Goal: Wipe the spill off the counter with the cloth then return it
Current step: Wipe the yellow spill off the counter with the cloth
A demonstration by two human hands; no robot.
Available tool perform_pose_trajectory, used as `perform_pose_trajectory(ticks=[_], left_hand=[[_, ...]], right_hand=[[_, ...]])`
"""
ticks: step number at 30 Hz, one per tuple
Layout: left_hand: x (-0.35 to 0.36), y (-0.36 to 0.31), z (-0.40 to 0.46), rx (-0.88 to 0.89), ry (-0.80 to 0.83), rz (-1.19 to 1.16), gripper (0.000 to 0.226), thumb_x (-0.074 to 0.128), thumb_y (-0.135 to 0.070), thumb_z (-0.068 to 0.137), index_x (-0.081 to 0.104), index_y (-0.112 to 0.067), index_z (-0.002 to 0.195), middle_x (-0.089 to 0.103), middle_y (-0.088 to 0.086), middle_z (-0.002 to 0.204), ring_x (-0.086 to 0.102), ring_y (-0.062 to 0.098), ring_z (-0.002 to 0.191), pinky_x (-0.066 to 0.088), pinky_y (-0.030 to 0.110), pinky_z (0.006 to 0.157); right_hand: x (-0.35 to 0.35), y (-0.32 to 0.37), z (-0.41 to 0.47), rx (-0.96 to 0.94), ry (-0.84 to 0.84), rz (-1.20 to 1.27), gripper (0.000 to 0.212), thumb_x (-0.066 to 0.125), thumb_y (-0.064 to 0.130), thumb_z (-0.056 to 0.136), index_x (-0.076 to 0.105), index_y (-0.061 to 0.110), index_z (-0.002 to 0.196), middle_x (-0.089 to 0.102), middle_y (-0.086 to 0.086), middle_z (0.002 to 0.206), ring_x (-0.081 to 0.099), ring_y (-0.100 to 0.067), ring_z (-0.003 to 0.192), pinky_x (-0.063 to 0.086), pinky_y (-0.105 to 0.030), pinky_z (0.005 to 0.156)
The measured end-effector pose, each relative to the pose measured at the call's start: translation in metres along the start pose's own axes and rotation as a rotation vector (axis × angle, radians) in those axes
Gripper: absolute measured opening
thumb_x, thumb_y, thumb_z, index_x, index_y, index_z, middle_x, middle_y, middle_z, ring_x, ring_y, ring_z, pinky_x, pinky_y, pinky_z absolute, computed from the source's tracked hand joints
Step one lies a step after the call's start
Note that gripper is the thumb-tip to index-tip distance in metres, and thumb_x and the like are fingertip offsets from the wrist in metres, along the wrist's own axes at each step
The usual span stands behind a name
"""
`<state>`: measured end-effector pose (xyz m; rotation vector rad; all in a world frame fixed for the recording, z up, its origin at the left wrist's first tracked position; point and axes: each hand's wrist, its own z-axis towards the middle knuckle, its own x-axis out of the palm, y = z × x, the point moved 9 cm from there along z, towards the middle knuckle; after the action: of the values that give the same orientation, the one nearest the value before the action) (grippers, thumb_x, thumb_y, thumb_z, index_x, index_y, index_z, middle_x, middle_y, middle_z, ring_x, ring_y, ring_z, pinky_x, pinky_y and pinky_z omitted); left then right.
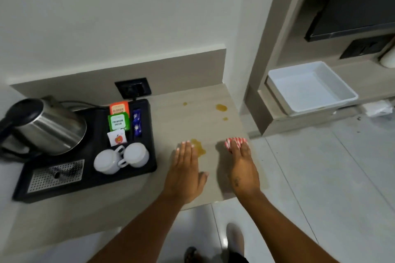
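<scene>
Right hand [240, 168] is pressed down on the red-and-white cloth [236, 142], fingers curled over it, near the counter's right edge. Left hand [185, 168] lies flat and open on the counter [171, 117], holding nothing, fingertips touching the near puddle [198, 146].

Spill is scattered, not one patch: near puddle between the hands, a bigger blob [221, 107] further back, plus small drops [185, 104] far left of it and one [225, 118] just nearer than the blob.

Risks, as I read it:
- Cloth is bunched small, so one pass likely smears the puddle rather than lifting it.
- Wiping rightward pushes liquid off the edge onto the floor (cloth sits right at that edge).
- Left fingertips in the puddle could track it around.
- Easy to miss the small far drops.

Obstacles: black tray [89, 181] just left of the spill area, carrying the kettle [47, 126], two white cups [121, 158] and tea sachets [118, 120]. A wide leftward sweep could nudge it. Wall socket [133, 88] sits behind. White bin [342, 94] on the shelf far right is well clear.
</scene>
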<state>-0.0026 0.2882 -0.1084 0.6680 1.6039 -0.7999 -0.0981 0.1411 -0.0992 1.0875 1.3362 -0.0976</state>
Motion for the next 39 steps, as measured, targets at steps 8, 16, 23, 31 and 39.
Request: perform_pose_trajectory(ticks=[8,16,23,31,39], left_hand=[[0.062,0.056,-0.047,-0.092,0.069,-0.033,0.102,0.026,-0.073,0.095,0.003,0.003,0.159,0.001,0.024,0.170,-0.003,0.036,0.158,0.006,0.051,0.129],[0.064,0.063,-0.043,-0.126,0.069,-0.085,0.111,0.031,-0.080,0.090,0.001,0.002,0.159,-0.001,0.022,0.171,-0.006,0.034,0.158,0.008,0.052,0.129],[0.056,0.065,-0.024,-0.156,0.063,-0.109,0.121,0.038,-0.085,0.083,0.007,0.005,0.158,0.004,0.026,0.169,-0.002,0.038,0.158,0.010,0.055,0.127],[0.053,0.066,-0.021,-0.145,0.013,-0.112,0.118,0.043,-0.080,0.084,0.005,0.003,0.159,0.001,0.024,0.170,-0.006,0.035,0.158,0.005,0.051,0.129],[0.051,0.069,-0.020,-0.151,0.019,-0.120,0.118,0.035,-0.085,0.086,0.005,0.003,0.159,0.003,0.024,0.170,-0.006,0.035,0.158,0.011,0.053,0.128]], right_hand=[[0.050,-0.017,-0.040,-0.095,0.043,-0.222,0.057,0.025,0.035,0.103,0.022,0.018,0.157,0.017,-0.008,0.167,0.004,-0.030,0.156,0.006,-0.045,0.127],[0.039,0.002,0.097,-0.083,0.019,-0.240,0.059,0.045,0.019,0.095,0.031,0.010,0.151,0.027,-0.016,0.163,0.014,-0.037,0.153,0.005,-0.050,0.126],[0.051,0.001,0.042,-0.252,0.082,-0.189,0.053,0.034,0.022,0.100,0.035,0.009,0.152,0.032,-0.014,0.162,0.013,-0.035,0.154,0.004,-0.042,0.127],[0.022,0.012,0.188,-0.126,-0.054,-0.215,0.038,0.039,0.012,0.091,0.053,0.004,0.125,0.053,-0.020,0.134,0.039,-0.041,0.134,0.022,-0.050,0.121],[0.054,0.049,0.182,-0.372,0.091,-0.197,0.050,0.043,0.009,0.091,0.050,0.011,0.140,0.046,-0.017,0.152,0.029,-0.040,0.147,0.017,-0.047,0.125]])
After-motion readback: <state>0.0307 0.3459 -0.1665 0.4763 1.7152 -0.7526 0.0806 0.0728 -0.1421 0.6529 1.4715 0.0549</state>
